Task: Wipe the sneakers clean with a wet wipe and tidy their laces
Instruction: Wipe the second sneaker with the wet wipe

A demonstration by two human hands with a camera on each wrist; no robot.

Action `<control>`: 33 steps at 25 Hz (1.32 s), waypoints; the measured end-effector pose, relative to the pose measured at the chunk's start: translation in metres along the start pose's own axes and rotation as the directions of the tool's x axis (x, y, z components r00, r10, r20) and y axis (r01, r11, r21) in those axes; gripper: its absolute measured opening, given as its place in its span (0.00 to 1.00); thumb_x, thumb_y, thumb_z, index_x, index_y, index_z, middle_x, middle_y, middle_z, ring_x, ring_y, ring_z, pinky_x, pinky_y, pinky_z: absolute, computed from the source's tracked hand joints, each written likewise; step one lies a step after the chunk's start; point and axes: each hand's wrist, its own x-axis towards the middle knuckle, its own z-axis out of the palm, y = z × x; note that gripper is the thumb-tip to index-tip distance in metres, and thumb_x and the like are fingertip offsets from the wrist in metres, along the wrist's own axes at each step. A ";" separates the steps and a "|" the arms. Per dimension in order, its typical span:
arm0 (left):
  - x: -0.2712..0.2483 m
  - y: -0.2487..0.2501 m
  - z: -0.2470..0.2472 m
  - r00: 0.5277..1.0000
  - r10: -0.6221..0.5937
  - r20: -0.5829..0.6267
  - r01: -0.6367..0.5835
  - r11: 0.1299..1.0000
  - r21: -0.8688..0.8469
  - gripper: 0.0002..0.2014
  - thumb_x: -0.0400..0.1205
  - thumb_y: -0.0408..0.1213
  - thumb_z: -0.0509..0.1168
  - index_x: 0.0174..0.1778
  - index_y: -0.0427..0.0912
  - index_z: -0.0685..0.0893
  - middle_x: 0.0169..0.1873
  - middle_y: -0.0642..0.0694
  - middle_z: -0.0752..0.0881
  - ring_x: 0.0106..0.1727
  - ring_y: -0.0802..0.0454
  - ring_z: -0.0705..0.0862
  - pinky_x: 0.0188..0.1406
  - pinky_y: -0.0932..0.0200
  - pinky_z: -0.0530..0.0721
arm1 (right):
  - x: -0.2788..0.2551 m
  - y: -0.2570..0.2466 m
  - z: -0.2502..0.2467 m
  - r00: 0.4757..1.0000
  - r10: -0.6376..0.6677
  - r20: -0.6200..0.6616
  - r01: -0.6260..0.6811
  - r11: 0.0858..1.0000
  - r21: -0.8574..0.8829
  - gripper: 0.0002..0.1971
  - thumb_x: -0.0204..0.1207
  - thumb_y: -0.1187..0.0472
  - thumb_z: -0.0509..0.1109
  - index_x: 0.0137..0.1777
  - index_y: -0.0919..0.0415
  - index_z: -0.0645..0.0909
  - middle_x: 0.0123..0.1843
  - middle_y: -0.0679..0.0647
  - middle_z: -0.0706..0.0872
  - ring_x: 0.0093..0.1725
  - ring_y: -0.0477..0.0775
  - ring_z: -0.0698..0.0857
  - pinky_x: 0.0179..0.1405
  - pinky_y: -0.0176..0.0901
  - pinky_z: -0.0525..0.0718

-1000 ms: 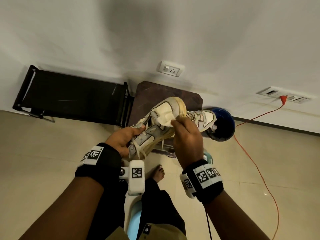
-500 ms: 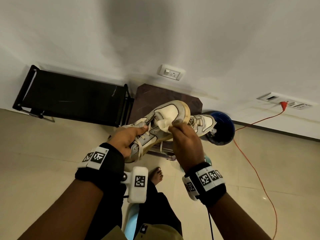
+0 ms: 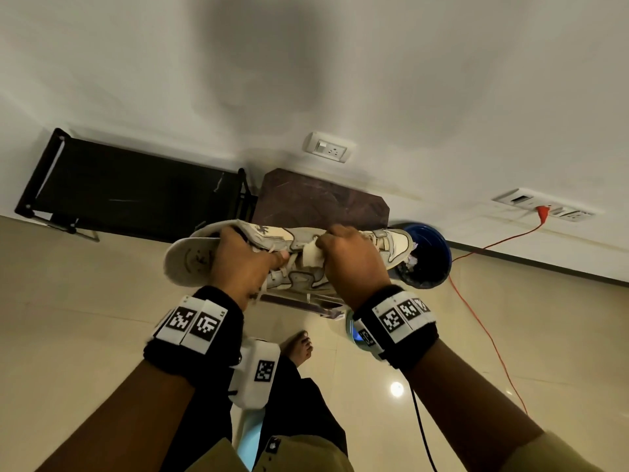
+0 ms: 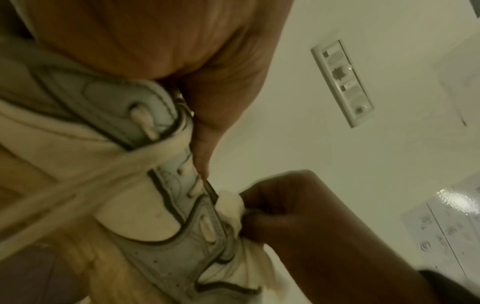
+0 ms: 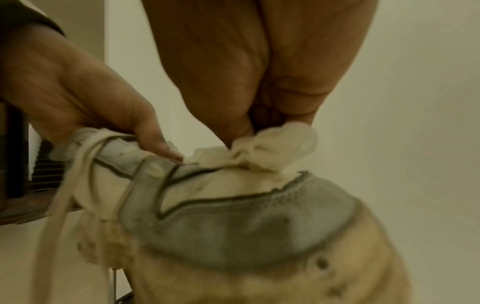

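Observation:
I hold a worn white-and-grey sneaker [image 3: 292,277] in the air, lying sideways with its sole [image 3: 189,262] turned left. My left hand [image 3: 241,264] grips it around the heel and collar, thumb by the eyelets. My right hand [image 3: 354,267] pinches a crumpled white wet wipe [image 3: 311,255] and presses it on the lace area. The right wrist view shows the wipe [image 5: 272,150] bunched on the tongue behind the grey toe panel [image 5: 233,226]. Loose laces [image 4: 78,185] hang down. The second sneaker [image 3: 394,247] lies behind my right hand.
A dark brown table [image 3: 323,199] stands against the wall, with a black rack [image 3: 129,199] to its left and a blue bin [image 3: 432,257] holding used wipes to its right. A red cord [image 3: 483,335] runs across the tiled floor. My bare foot [image 3: 299,347] is below.
The held sneaker has turned from toe-up to lying sideways, sole now to the left. My right hand with the wipe has shifted from the toe cap to the lace area.

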 end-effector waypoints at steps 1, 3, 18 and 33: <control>0.004 -0.001 -0.003 1.000 -0.017 -0.020 0.017 1.000 -0.018 0.32 0.66 0.32 0.81 0.63 0.40 0.72 0.54 0.48 0.83 0.55 0.51 0.82 0.61 0.50 0.81 | -0.011 0.000 0.003 1.000 -0.017 -0.001 0.017 1.000 0.015 0.08 0.68 0.68 0.75 0.47 0.65 0.86 0.44 0.61 0.86 0.44 0.63 0.84 0.41 0.54 0.85; 0.010 0.002 -0.012 1.000 -0.007 -0.020 0.007 1.000 -0.022 0.32 0.66 0.31 0.80 0.62 0.40 0.73 0.55 0.47 0.84 0.57 0.50 0.83 0.62 0.49 0.82 | -0.033 -0.003 0.008 0.999 -0.050 -0.002 0.050 0.998 0.031 0.09 0.66 0.68 0.78 0.46 0.65 0.86 0.43 0.61 0.87 0.42 0.63 0.85 0.36 0.56 0.87; -0.004 0.000 -0.012 0.998 0.007 0.070 -0.015 0.993 0.115 0.33 0.62 0.35 0.82 0.62 0.44 0.76 0.53 0.48 0.87 0.56 0.49 0.85 0.62 0.43 0.83 | -0.039 0.019 -0.019 0.993 -0.053 -0.105 0.059 0.996 0.061 0.12 0.61 0.73 0.76 0.45 0.65 0.87 0.42 0.60 0.87 0.41 0.64 0.85 0.35 0.48 0.83; -0.039 0.006 0.030 0.969 -0.124 0.213 0.166 0.968 -0.189 0.09 0.73 0.27 0.74 0.49 0.37 0.88 0.46 0.38 0.91 0.50 0.40 0.90 0.55 0.38 0.86 | -0.057 0.067 -0.023 0.913 0.103 -0.395 -0.071 0.993 0.095 0.12 0.61 0.77 0.74 0.44 0.65 0.87 0.43 0.59 0.86 0.40 0.62 0.84 0.33 0.47 0.83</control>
